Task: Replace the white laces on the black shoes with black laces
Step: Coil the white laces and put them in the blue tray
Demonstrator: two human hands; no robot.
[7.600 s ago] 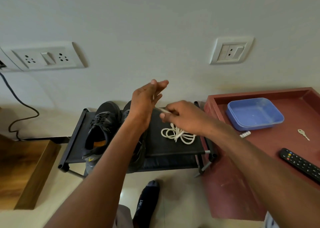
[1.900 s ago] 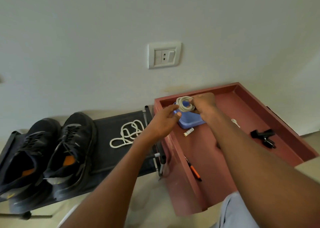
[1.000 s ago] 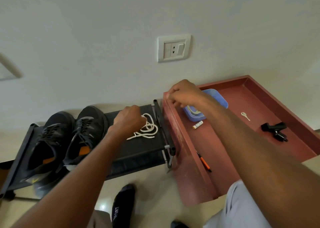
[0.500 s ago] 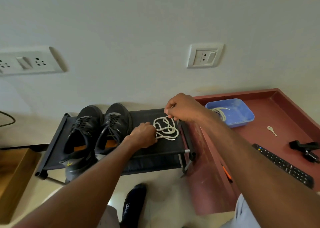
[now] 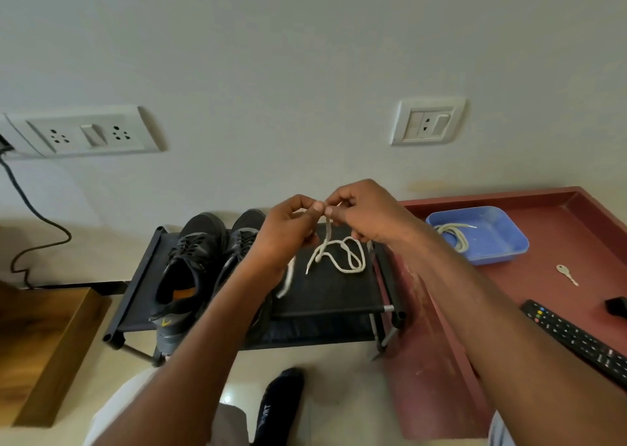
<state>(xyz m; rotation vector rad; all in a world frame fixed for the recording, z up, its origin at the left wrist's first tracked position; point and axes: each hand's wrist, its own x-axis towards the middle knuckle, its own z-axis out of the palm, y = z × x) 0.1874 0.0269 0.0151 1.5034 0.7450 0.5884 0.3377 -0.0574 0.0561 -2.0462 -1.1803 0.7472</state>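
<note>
**Laces nearly sorted**

Shoes [image 5: 203, 265], two of them, sit on the rack [image 5: 325, 296] already threaded with black laces. Your left hand [image 5: 288, 235] and right hand [image 5: 366, 215] both pinch one white lace [image 5: 336, 252] above the rack, fingertips clamped on it. A second white lace [image 5: 453, 233] lies coiled in the blue tray [image 5: 502, 242]. Judging by this, only stowing remains.

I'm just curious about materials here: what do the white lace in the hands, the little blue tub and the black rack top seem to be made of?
The white round lace looks like braided cotton or polyester cord, matte, with a stiff tip. The blue rectangular tub seems moulded plastic: smooth, faintly glossy, rounded corners. The black rack top appears to be fabric stretched on tubes, dull and slightly sagging.
</note>
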